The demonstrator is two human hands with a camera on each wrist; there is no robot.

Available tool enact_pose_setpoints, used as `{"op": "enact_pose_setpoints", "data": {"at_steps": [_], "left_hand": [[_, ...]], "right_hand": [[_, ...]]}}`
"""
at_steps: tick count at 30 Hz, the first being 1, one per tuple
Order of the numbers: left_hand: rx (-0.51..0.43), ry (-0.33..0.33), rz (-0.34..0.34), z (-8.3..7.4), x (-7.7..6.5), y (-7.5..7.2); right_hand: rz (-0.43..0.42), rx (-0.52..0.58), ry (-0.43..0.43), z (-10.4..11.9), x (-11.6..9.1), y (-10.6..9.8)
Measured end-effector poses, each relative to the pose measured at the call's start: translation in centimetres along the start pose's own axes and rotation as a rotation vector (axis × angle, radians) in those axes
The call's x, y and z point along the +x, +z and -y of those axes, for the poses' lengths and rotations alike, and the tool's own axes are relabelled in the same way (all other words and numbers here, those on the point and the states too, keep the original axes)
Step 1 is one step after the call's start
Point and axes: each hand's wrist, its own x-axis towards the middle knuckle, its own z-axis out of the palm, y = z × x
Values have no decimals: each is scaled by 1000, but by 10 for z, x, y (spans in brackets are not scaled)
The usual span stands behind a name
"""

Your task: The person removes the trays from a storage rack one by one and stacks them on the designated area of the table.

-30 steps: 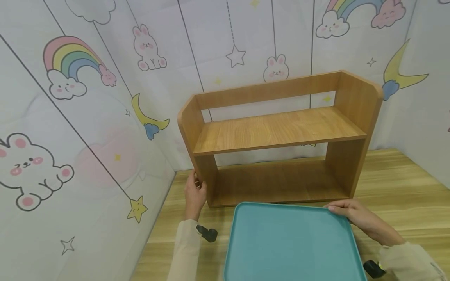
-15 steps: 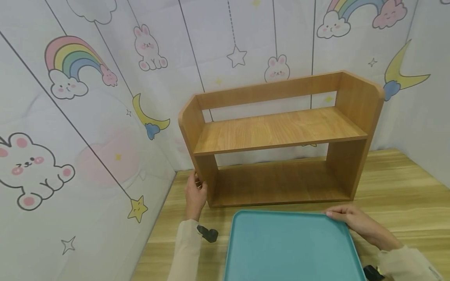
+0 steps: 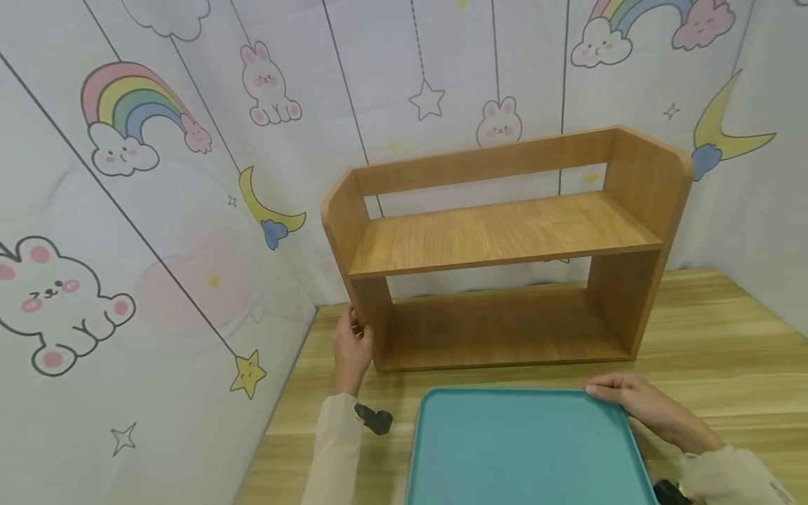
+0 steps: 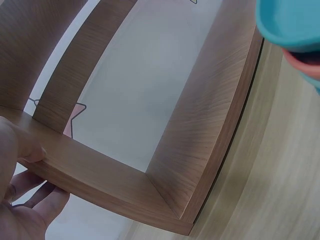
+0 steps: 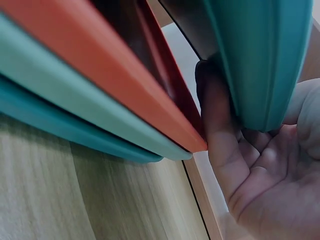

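Note:
A two-tier wooden desktop shelf [image 3: 492,235] stands at the back of the table. My left hand [image 3: 352,351] grips its left side panel; in the left wrist view the thumb [image 4: 31,150] lies on the panel's inner face and the fingers are outside. In front of the shelf is a teal tray [image 3: 530,449]. My right hand [image 3: 650,407] holds that tray by its far right corner, the thumb above and fingers beneath the rim. Seen from the right wrist, the held tray is tilted up off an orange tray [image 5: 125,75], a pale green tray [image 5: 75,85] and another teal tray [image 5: 75,130].
The stack rests on the wood-grain table [image 3: 726,337], close in front of the shelf's lower front edge. White cloth walls [image 3: 158,231] printed with rabbits, stars and rainbows enclose the table at the left, back and right.
The top teal tray's far edge has come down and back from the shelf, with my right hand following it. My left hand keeps its hold on the panel.

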Motion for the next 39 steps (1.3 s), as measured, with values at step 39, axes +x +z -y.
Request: {"op": "enact_pose_setpoints", "data": {"at_steps": [39], "left_hand": [[7,-39,15,-2,-2,1]], "right_hand": [[-263,-447,-265,-14,3,15]]}}
